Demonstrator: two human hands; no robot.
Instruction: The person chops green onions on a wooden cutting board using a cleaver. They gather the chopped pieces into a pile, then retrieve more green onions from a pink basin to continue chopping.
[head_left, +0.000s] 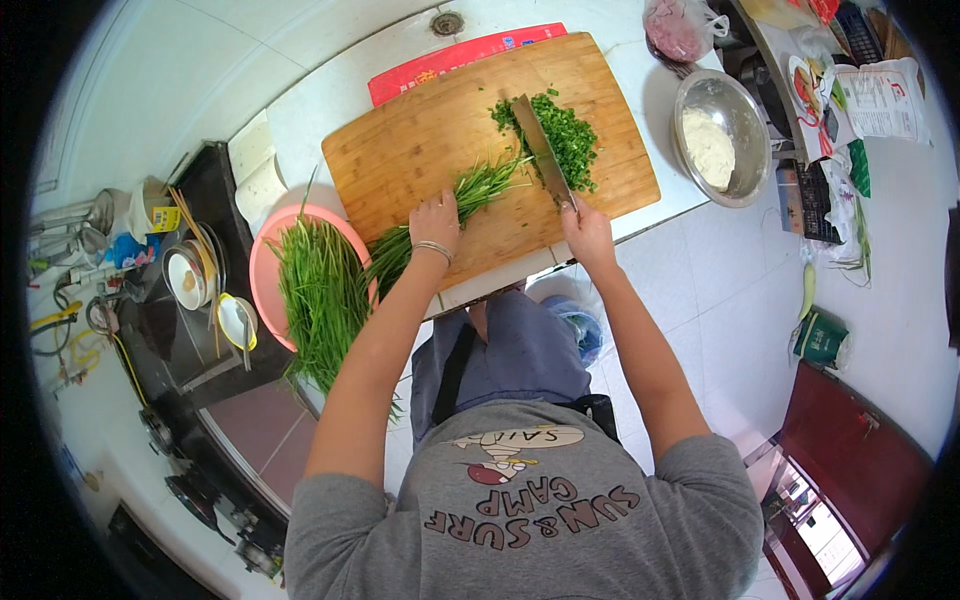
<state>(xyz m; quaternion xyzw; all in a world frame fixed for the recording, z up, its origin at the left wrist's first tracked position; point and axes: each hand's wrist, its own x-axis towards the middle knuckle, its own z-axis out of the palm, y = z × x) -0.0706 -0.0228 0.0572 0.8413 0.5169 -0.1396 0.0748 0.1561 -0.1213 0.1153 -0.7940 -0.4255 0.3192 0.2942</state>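
Observation:
A bunch of long green chives lies across the wooden cutting board, its cut ends pointing at the blade. My left hand, a bracelet on its wrist, is closed over the bunch and presses it to the board. In my right hand is the handle of a cleaver, the blade standing on edge between the bunch and a heap of chopped chives. More whole chives hang over the rim of a pink basin to the left of the board.
Right of the board stands a metal bowl of dough. A red flat box shows behind the board. At the left, bowls and chopsticks sit on a dark stovetop. Below the counter is a blue bucket.

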